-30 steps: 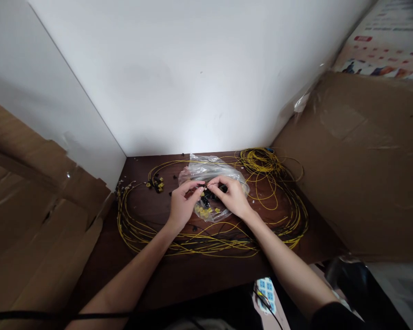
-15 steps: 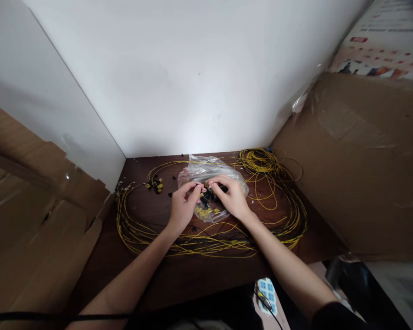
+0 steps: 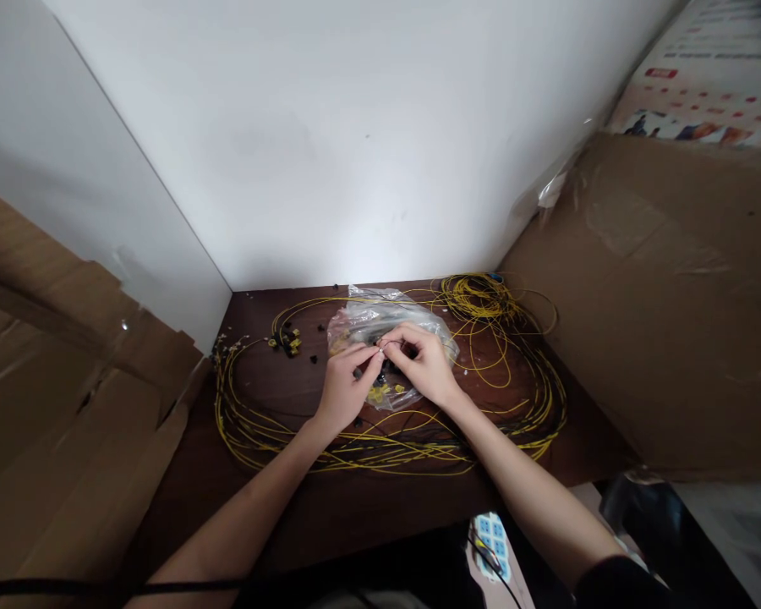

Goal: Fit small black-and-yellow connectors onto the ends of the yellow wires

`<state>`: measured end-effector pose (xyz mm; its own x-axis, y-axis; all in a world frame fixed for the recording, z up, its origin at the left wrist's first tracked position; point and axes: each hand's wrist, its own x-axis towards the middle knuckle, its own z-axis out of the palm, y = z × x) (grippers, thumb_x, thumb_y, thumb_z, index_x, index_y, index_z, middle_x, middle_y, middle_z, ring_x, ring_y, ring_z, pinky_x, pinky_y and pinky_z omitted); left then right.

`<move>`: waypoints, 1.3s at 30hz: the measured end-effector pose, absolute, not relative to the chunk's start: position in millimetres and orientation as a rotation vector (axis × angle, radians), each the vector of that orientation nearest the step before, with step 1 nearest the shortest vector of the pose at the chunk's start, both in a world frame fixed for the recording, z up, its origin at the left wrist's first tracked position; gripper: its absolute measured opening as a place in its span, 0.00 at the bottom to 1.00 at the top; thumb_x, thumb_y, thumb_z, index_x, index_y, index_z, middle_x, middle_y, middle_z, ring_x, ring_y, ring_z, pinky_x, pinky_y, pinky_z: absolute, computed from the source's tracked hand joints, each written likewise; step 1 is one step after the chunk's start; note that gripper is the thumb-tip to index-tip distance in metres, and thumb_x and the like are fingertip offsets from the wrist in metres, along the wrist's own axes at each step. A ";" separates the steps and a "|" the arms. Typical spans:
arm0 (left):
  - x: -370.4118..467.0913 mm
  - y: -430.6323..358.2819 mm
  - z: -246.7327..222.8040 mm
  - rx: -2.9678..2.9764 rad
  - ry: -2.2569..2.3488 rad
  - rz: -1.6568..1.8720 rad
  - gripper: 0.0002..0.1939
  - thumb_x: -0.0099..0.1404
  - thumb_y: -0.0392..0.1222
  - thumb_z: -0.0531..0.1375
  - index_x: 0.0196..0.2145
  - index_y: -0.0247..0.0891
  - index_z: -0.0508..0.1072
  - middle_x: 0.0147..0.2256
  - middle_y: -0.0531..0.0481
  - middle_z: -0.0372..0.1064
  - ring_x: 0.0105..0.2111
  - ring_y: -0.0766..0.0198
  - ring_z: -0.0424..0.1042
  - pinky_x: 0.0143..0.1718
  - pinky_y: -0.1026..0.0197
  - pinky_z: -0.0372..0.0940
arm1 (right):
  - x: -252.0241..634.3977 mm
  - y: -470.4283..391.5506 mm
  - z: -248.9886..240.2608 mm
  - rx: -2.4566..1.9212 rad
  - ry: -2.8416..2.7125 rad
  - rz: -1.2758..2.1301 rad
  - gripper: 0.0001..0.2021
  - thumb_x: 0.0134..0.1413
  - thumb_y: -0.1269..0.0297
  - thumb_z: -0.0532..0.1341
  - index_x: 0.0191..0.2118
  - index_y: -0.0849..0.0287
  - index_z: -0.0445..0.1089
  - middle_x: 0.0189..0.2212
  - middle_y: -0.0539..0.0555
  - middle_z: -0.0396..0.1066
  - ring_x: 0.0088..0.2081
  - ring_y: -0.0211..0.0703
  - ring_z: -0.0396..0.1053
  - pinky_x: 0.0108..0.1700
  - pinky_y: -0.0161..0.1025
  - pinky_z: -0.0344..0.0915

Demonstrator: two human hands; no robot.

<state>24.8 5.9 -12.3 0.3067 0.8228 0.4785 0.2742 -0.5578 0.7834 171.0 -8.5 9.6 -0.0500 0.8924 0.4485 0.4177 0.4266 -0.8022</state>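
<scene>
Above a clear plastic bag (image 3: 386, 306), my left hand (image 3: 347, 381) and my right hand (image 3: 426, 365) meet fingertip to fingertip. A thin dark cable (image 3: 393, 342) shows at my right hand's closed thumb and forefinger, with a small white tip (image 3: 381, 349) between the two hands. My left thumb and forefinger are pinched at that tip; whatever they hold is too small to make out. Under the hands, small yellow clips (image 3: 378, 395) and black pieces lie on the bag, partly hidden by my fingers.
Yellow and black cables (image 3: 380, 457) loop around the bag on the dark tabletop (image 3: 279, 516). A tangled yellow coil (image 3: 475, 298) lies back right, a yellow-and-black connector cluster (image 3: 285, 341) at left. Cardboard (image 3: 685, 321) flanks both sides, a white panel (image 3: 355, 169) the back. Below sits a power strip (image 3: 491, 541).
My left hand has moved slightly right, closing the small gap to the right hand, so the fingertips now meet at the white tip. My right hand has barely moved.
</scene>
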 end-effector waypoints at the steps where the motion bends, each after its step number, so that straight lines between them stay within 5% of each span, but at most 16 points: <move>1: 24.7 6.2 -12.6 1.988 0.964 1.226 0.10 0.62 0.39 0.55 0.30 0.36 0.76 0.25 0.49 0.69 0.25 0.66 0.66 0.26 0.66 0.59 | 172.2 -7.8 9.5 -1.165 -1.623 0.588 0.06 0.52 0.66 0.58 0.30 0.59 0.71 0.27 0.51 0.69 0.30 0.38 0.65 0.33 0.36 0.61; 11: 25.0 5.9 -13.4 1.876 0.935 1.231 0.11 0.61 0.41 0.56 0.32 0.35 0.77 0.27 0.48 0.71 0.28 0.64 0.69 0.29 0.64 0.63 | 182.9 -1.7 7.3 -1.147 -1.155 0.582 0.10 0.51 0.58 0.58 0.31 0.59 0.71 0.30 0.52 0.70 0.28 0.37 0.64 0.31 0.36 0.62; 18: 24.6 11.1 -15.0 1.492 1.001 1.294 0.10 0.58 0.40 0.58 0.35 0.33 0.76 0.28 0.49 0.73 0.20 0.71 0.65 0.22 0.68 0.62 | 177.8 -0.1 7.4 -1.048 -1.290 0.845 0.14 0.45 0.65 0.63 0.41 0.57 0.66 0.24 0.47 0.65 0.26 0.35 0.62 0.36 0.37 0.63; 28: 25.7 11.2 -17.4 1.359 0.965 1.279 0.11 0.56 0.38 0.60 0.38 0.33 0.73 0.37 0.44 0.74 0.34 0.62 0.72 0.24 0.69 0.64 | 175.7 -2.7 5.3 -1.028 -1.429 0.946 0.05 0.47 0.67 0.61 0.32 0.59 0.66 0.25 0.48 0.65 0.28 0.35 0.63 0.33 0.35 0.61; 39: 23.0 12.1 -17.3 1.398 0.983 1.269 0.09 0.57 0.41 0.59 0.35 0.34 0.71 0.32 0.46 0.75 0.33 0.62 0.73 0.23 0.69 0.62 | 179.6 -3.9 8.2 -1.110 -1.595 0.769 0.07 0.51 0.62 0.60 0.32 0.59 0.72 0.28 0.51 0.70 0.30 0.37 0.66 0.35 0.37 0.62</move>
<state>23.0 12.1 -17.3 0.1302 0.9696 0.2072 -0.0423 -0.2034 0.9782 179.6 -3.9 8.2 -0.0737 0.9259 0.3705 0.2867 0.3755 -0.8814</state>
